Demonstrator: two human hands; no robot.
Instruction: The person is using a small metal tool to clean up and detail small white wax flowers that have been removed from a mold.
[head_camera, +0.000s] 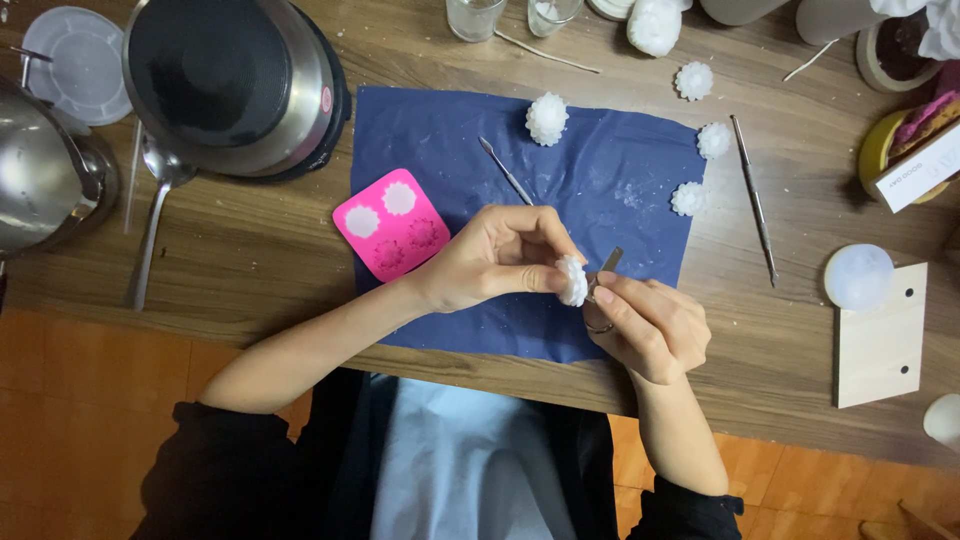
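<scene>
The left hand (495, 258) pinches a white wax flower (572, 280) over the near edge of the blue cloth (600, 160). The right hand (645, 325) grips a small metal tool (608, 263) against it. This looks like trimming; the next stroke needs light, steady pressure. The pink mould (391, 232) lies left.

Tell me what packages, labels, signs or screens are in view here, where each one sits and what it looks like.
White card or box: right edge of the table, leaning on a yellow bowl; rectangular, white with small dark print.
Small sticker: right side of the round hot plate, top left; tiny, red and white.
No screens or signs show.
</scene>
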